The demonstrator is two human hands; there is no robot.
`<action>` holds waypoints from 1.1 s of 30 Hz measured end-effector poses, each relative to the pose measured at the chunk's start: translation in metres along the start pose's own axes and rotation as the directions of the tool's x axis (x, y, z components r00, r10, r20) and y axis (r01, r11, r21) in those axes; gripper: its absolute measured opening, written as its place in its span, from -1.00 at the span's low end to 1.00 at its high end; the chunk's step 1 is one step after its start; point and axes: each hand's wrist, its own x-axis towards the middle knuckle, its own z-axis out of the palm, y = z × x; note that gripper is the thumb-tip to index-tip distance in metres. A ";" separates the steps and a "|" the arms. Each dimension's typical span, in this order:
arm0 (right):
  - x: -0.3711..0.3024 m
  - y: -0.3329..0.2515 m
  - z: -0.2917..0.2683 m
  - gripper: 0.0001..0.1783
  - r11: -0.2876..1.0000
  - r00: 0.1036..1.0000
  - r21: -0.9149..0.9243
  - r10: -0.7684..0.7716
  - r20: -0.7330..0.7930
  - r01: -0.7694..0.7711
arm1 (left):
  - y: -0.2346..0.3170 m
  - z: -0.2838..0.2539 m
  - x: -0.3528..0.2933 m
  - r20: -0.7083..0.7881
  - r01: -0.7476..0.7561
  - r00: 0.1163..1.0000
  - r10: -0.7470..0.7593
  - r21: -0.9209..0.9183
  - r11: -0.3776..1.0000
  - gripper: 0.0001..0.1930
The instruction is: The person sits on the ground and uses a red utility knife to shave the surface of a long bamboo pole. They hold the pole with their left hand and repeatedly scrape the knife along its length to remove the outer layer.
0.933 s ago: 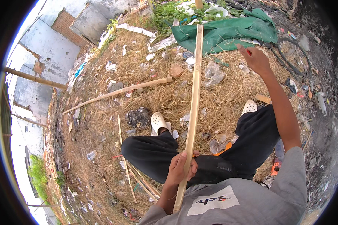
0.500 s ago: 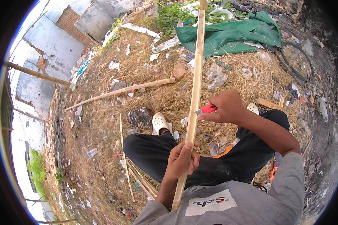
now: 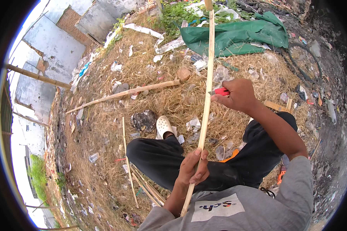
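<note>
Left hand point(image 3: 194, 166): I have it wrapped around the strip point(image 3: 206, 119), near its lower end.
Right hand point(image 3: 239, 93): I grip the red knife point(image 3: 222, 91), blade at the strip's right edge.
Strip: slants up from the shirt point(image 3: 262, 202), crossing the tarp point(image 3: 243, 36) in my view.
Straw point(image 3: 183, 109): I see a pole point(image 3: 129, 91) lying there, left of the strip.

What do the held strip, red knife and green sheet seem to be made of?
Held strip: probably bamboo, raw and matt, from its pale yellow, slender shape. Red knife: plastic-looking handle, evenly coloured; blade probably metal, thin and grey. Green sheet: plastic tarpaulin or cloth, fairly matt, creased in folds; unclear which.
</note>
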 end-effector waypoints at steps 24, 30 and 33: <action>0.005 -0.002 0.006 -0.26 0.999 0.999 -0.036 -0.039 -0.013 0.039 | 0.000 0.007 -0.005 -0.051 0.004 0.999 -0.006 -0.034 0.999 -0.71; 0.020 0.044 0.005 -0.30 0.987 0.993 -0.115 0.113 -0.028 -0.115 | -0.016 0.002 -0.016 -0.018 0.068 0.997 -0.070 -0.092 0.993 -0.70; 0.031 0.063 -0.001 -0.32 0.984 0.994 -0.173 -0.053 -0.099 0.036 | -0.014 0.004 -0.023 -0.015 0.108 0.994 -0.109 -0.026 0.994 -0.69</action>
